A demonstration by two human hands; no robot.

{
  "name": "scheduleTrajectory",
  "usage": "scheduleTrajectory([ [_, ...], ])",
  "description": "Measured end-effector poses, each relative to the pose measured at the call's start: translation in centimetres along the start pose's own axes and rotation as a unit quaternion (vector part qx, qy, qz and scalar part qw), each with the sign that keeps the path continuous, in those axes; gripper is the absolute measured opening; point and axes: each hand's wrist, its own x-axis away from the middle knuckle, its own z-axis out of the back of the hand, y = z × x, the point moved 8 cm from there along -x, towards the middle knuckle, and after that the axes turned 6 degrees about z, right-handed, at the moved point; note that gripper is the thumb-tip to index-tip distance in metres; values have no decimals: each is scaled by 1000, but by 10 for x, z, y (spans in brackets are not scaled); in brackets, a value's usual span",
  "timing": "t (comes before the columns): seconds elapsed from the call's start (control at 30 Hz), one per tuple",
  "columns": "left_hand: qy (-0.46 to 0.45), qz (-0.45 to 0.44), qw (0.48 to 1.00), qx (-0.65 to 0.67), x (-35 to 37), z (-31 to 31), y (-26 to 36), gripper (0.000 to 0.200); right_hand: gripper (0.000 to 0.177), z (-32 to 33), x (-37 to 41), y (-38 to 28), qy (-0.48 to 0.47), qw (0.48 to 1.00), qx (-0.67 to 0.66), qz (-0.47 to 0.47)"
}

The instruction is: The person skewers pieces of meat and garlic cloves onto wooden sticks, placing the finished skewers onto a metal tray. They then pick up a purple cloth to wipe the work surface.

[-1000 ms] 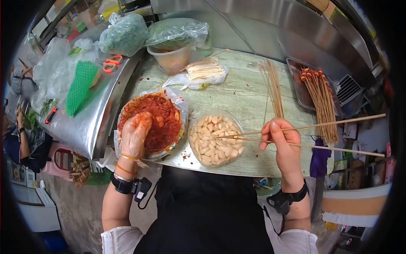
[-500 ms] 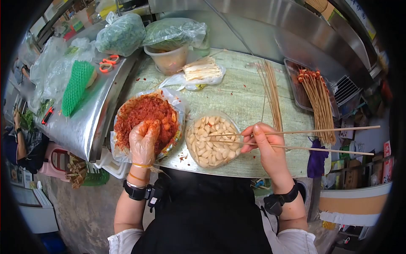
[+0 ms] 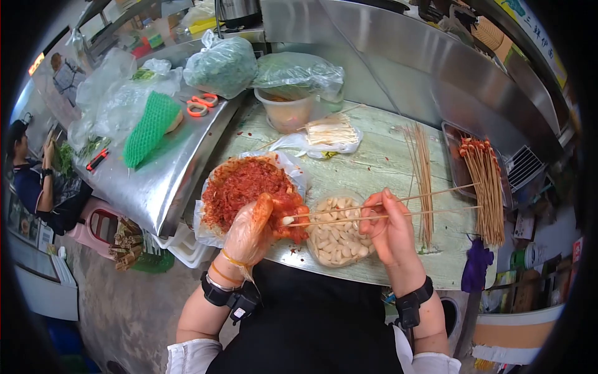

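Observation:
My left hand (image 3: pixel 249 234), in a clear plastic glove with rubber bands at the wrist, is closed round some red chili mixture beside the bowl of red chili mixture (image 3: pixel 243 190). Two thin wooden skewers (image 3: pixel 436 212) are pinched in my bare right hand (image 3: pixel 392 230). Their tips reach my left hand, and a white garlic clove (image 3: pixel 288 220) sits at the end of one. Beneath the skewers stands a clear container of peeled garlic cloves (image 3: pixel 336 240).
Loose skewers (image 3: pixel 423 181) lie on the table's right; beyond is a tray (image 3: pixel 448 140) with red-tipped skewers (image 3: pixel 483 181). At the back stand a tub (image 3: pixel 286 112) and enoki mushrooms (image 3: pixel 330 132). Scissors (image 3: pixel 200 105) lie on the metal counter (image 3: pixel 180 156). Another person (image 3: pixel 37 181) is at far left.
The view has shifted. My left hand has come out of the bowl toward the garlic with red mixture in it. The skewer tips have moved left to it, now with a clove.

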Motion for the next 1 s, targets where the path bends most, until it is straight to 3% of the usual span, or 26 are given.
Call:
scheduleTrajectory([
  [0.23, -15, 32, 999, -41, 10, 1, 7, 38, 33, -4, -10, 10, -18, 999, 15, -22],
  [0.3, 37, 78, 992, -89, 11, 7, 2, 23, 34, -6, -10, 10, -25, 999, 21, -24],
  [0.43, 27, 74, 993, -84, 7, 18, -3, 31, 33, -14, -3, -3, -14, 998, 59, 7],
  [0.5, 46, -84, 993, -72, 8, 23, 14, 31, 32, -24, 5, -11, -19, 997, 70, 30],
  [0.53, 49, -87, 992, -74, 5, 25, 13, 31, 32, -31, 11, -17, -24, 994, 89, 61],
  [0.6, 99, -61, 982, 150, 0, 39, 2, 32, 32, -39, 19, -19, -28, 989, 109, 93],
  [0.67, 89, -59, 980, 168, -4, 40, -1, 32, 32, -58, 29, -24, -107, 952, 230, 173],
  [0.73, 118, -72, 971, 196, -6, 52, -9, 31, 30, -62, 33, -22, -130, 938, 260, 188],
  [0.8, 116, -79, 968, 210, -7, 49, -10, 30, 26, -73, 38, -22, -178, 881, 368, 239],
  [1.0, 113, -88, 957, 253, -7, 36, -8, 27, 21, -79, 42, -25, -181, 856, 405, 266],
])
